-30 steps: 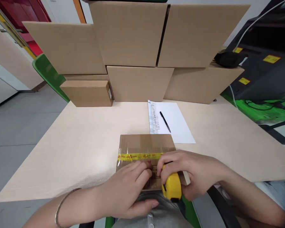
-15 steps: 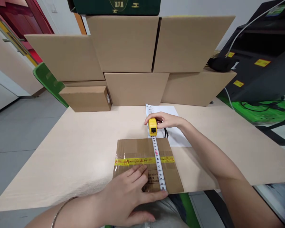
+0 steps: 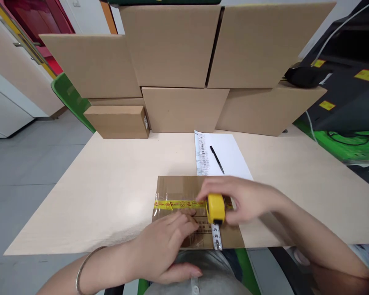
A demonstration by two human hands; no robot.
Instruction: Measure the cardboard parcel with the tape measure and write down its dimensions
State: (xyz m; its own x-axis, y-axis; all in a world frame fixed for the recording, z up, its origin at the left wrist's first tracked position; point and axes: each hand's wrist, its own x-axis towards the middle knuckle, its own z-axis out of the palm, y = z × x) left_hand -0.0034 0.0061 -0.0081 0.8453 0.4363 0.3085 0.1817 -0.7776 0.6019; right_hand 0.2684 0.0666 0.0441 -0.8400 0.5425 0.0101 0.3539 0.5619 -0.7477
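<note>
A flat brown cardboard box (image 3: pixel 175 186) with a strip of yellow printed tape lies at the table's near edge. My left hand (image 3: pixel 169 241) rests on its near left part, fingers extended and thumb spread over the edge. Over the box's right half, my right hand (image 3: pixel 233 198) grips a yellow tape measure (image 3: pixel 215 208) between thumb and fingers. A short length of white metal blade (image 3: pixel 216 237) sticks out of the case toward me, its end by the box's near edge. My left fingers are apart from the blade.
Beyond the box lies a sheet of paper (image 3: pixel 230 143) with a black pen (image 3: pixel 217 159) on it. A small closed carton (image 3: pixel 119 123) stands at the table's back left. Large stacked cartons (image 3: pixel 184 108) line the back. Dark equipment (image 3: pixel 350 94) stands at the right.
My right hand has brought the tape measure toward me, and the blade outside it is much shorter. My left index finger has come off the blade's end. The pen is now uncovered.
</note>
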